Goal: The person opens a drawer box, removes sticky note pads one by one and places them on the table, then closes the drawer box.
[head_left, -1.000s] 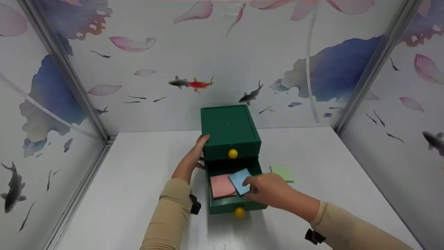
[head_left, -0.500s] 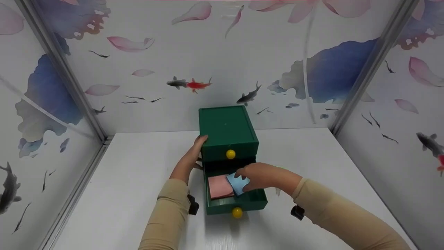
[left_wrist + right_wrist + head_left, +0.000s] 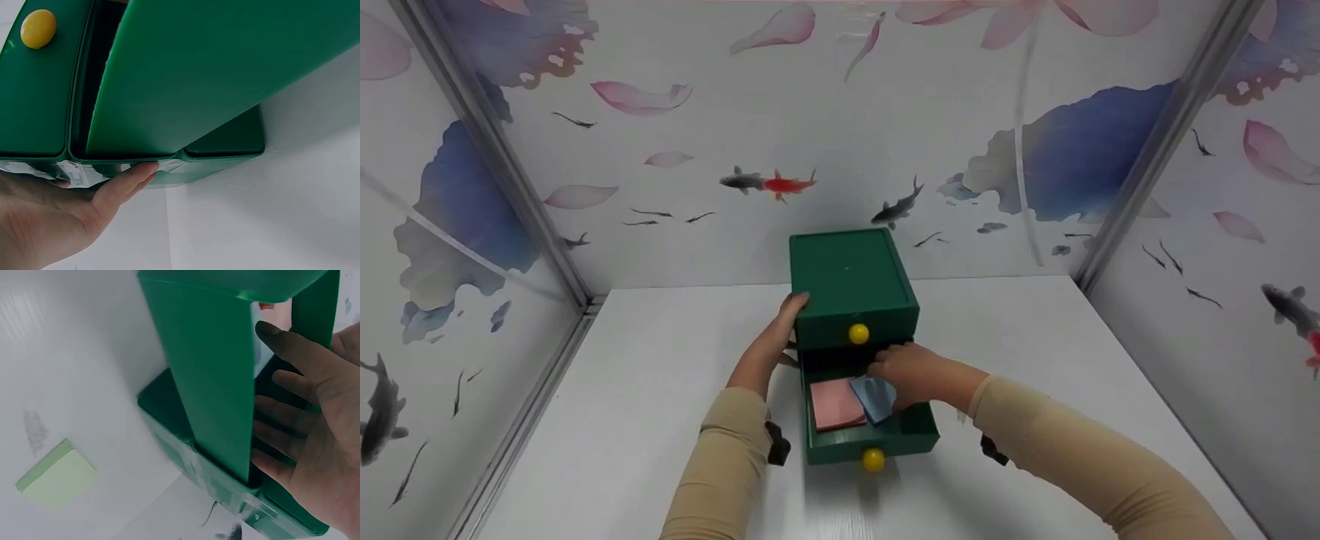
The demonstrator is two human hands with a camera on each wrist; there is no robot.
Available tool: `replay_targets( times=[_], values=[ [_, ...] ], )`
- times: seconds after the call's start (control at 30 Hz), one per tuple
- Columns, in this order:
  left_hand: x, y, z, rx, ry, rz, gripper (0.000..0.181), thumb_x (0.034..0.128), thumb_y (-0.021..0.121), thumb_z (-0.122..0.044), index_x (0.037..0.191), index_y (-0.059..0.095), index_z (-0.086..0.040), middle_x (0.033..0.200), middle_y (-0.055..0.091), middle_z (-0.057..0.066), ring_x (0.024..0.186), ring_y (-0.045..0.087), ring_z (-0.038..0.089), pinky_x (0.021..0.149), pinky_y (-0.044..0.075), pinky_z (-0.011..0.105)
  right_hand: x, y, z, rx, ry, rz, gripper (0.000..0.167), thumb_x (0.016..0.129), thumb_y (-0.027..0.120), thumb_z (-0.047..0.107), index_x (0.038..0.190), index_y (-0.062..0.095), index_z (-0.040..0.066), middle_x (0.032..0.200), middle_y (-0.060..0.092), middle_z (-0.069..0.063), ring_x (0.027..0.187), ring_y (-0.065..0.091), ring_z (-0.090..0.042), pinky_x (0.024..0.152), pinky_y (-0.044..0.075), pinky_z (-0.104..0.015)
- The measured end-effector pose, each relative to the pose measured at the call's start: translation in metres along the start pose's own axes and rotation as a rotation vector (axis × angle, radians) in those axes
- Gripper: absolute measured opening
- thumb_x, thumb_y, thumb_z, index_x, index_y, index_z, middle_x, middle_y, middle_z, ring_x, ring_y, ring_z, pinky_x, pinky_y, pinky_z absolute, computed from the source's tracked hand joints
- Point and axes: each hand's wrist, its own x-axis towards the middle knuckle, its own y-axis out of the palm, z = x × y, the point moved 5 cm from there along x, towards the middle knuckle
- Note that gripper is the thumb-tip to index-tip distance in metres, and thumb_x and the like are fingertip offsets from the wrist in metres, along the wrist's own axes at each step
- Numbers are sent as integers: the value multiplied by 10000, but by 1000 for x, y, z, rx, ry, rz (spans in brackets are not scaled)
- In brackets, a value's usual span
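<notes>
A green drawer cabinet (image 3: pixel 851 270) stands against the back wall, its lower drawer (image 3: pixel 847 448) pulled out. Inside that drawer lie a pink sticky-note pad (image 3: pixel 837 403) and, overlapping its right edge, a blue sticky-note pad (image 3: pixel 871 397). My right hand (image 3: pixel 915 371) reaches into the drawer over the blue pad's right part. In the right wrist view its fingers (image 3: pixel 281 419) are spread and loosely bent with nothing between them; the thumb is near the blue pad. With fairly straight fingers (image 3: pixel 121 185), my left hand (image 3: pixel 769 337) rests on the cabinet's left side.
A light green sticky-note pad (image 3: pixel 59 478) lies on the white table to the right of the cabinet; the right arm hides it in the head view. Yellow knobs (image 3: pixel 873 460) stick out from the drawer fronts. Patterned panels (image 3: pixel 660 172) enclose the table.
My right hand has moved from the blue pad's front right corner further back into the drawer, its fingers coming off the pad's edge. The blue pad sits slightly lower. My left hand stays put.
</notes>
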Motion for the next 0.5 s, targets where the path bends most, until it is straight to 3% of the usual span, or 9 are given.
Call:
replay_targets(
  times=[0.07, 0.17, 0.3, 0.5],
  values=[
    [24, -1, 15, -14, -22, -65, 818, 926, 359, -590, 1581, 3, -255, 1567, 89, 229, 1317, 261, 541, 983, 314, 685, 1, 4, -1, -19, 10, 5, 553, 784, 836, 343, 1271, 638, 172, 1165, 629, -36, 973, 529, -228, 938, 464, -433],
    [39, -6, 27, -11, -14, -35, 863, 913, 355, -643, 1578, -45, -265, 1569, 52, 243, 1317, 246, 560, 966, 319, 701, 3, 8, -3, -38, 24, 5, 556, 788, 832, 340, 1273, 623, 166, 1155, 620, -47, 962, 533, -230, 923, 477, -427],
    [41, -8, 28, -13, -10, 6, 893, 902, 376, -667, 1577, -54, -270, 1572, 57, 245, 1318, 252, 559, 960, 340, 688, 4, 12, -3, -56, 36, -15, 550, 792, 830, 335, 1266, 612, 160, 1153, 608, -59, 972, 538, -236, 921, 479, -425],
    [42, -10, 28, -2, -5, -5, 906, 893, 388, -666, 1578, -45, -263, 1572, 105, 233, 1304, 284, 554, 925, 377, 687, 6, 16, -4, -97, 37, -28, 526, 815, 812, 293, 1275, 591, 163, 1133, 590, -76, 948, 535, -238, 913, 489, -413]
  ],
)
